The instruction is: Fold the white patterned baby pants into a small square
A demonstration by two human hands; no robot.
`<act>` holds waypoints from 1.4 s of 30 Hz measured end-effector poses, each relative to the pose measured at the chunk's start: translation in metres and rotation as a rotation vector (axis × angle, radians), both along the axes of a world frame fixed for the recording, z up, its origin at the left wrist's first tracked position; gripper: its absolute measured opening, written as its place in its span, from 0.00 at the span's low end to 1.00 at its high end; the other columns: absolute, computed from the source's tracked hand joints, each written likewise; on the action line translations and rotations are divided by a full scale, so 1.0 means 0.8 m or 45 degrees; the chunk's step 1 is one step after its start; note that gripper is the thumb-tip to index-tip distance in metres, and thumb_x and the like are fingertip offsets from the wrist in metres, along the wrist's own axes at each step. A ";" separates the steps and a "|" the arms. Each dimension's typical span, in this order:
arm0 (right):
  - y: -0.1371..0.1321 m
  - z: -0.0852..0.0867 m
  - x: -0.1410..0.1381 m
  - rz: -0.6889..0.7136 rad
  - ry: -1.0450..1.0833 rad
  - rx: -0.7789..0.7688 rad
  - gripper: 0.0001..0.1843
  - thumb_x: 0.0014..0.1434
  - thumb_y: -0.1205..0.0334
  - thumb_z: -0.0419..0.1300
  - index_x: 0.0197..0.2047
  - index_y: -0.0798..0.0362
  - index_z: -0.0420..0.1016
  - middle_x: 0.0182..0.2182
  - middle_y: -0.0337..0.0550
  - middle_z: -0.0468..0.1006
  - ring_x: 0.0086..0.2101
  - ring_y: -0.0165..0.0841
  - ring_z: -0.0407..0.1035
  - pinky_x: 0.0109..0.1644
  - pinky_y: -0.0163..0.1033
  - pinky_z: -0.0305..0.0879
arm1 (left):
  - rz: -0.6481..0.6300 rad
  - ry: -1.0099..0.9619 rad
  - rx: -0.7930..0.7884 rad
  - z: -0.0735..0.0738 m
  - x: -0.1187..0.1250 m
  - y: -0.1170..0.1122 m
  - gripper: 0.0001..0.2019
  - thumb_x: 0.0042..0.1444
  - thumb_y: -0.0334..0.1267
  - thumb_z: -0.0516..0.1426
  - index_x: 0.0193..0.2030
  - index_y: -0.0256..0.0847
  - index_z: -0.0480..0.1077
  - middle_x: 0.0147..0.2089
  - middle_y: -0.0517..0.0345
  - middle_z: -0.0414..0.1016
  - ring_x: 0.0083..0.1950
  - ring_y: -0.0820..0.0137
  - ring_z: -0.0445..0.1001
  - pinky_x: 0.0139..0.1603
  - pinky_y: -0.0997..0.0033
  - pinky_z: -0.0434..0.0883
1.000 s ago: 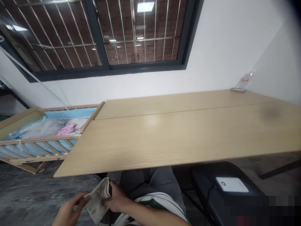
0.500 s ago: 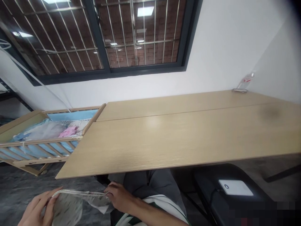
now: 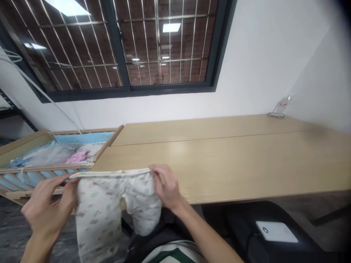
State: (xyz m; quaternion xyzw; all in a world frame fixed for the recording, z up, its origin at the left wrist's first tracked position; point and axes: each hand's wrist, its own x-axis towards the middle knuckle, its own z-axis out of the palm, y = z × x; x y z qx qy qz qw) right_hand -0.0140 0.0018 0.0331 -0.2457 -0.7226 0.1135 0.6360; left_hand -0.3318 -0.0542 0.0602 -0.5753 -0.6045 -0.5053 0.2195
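A small pair of white baby pants (image 3: 98, 215) with a faint print hangs by its waistband in front of the table's near edge. My left hand (image 3: 52, 201) pinches the waistband at its left end. At the other end, my right hand (image 3: 167, 184) is closed on the same band, which is stretched nearly level between them. Both legs dangle down, the left one looking longer and blurred at its lower end. A gap shows between the legs.
The wooden table (image 3: 219, 164) spans the middle under a barred window. A wooden crib (image 3: 109, 140) with blue lining and cloths stands at its left. A clear bottle (image 3: 282, 106) sits far right. A white device (image 3: 276, 232) lies on a black chair (image 3: 233, 219).
Both hands have risen from below the table edge to its level, my right hand moving rightward too. The pants, bunched and low before, now hang spread out between them.
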 end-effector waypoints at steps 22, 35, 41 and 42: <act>0.313 -0.078 0.153 -0.401 -0.513 -0.609 0.10 0.61 0.70 0.55 0.41 0.55 0.77 0.42 0.48 0.78 0.42 0.35 0.70 0.53 0.42 0.64 | -0.250 0.324 -1.008 -0.072 0.165 0.337 0.15 0.69 0.42 0.49 0.41 0.39 0.76 0.45 0.45 0.82 0.49 0.60 0.77 0.47 0.67 0.67; 0.396 -0.105 0.148 -0.447 -0.550 -0.793 0.08 0.57 0.73 0.58 0.36 0.55 0.78 0.36 0.46 0.79 0.39 0.35 0.70 0.50 0.39 0.64 | -0.126 0.255 -1.213 -0.112 0.179 0.417 0.18 0.66 0.46 0.59 0.57 0.39 0.70 0.57 0.49 0.74 0.53 0.62 0.76 0.54 0.53 0.76; 0.414 -0.110 0.151 -0.411 -0.499 -0.885 0.09 0.57 0.74 0.57 0.37 0.55 0.78 0.37 0.45 0.80 0.39 0.33 0.71 0.49 0.37 0.65 | -0.110 0.233 -1.192 -0.100 0.188 0.417 0.15 0.68 0.44 0.56 0.54 0.38 0.72 0.54 0.48 0.75 0.54 0.60 0.75 0.55 0.53 0.74; 0.416 -0.109 0.152 -0.399 -0.490 -0.912 0.09 0.57 0.74 0.58 0.37 0.56 0.78 0.35 0.45 0.79 0.37 0.33 0.71 0.47 0.37 0.66 | -0.112 0.233 -1.176 -0.095 0.191 0.413 0.14 0.69 0.42 0.54 0.54 0.37 0.72 0.54 0.44 0.75 0.55 0.58 0.75 0.56 0.53 0.72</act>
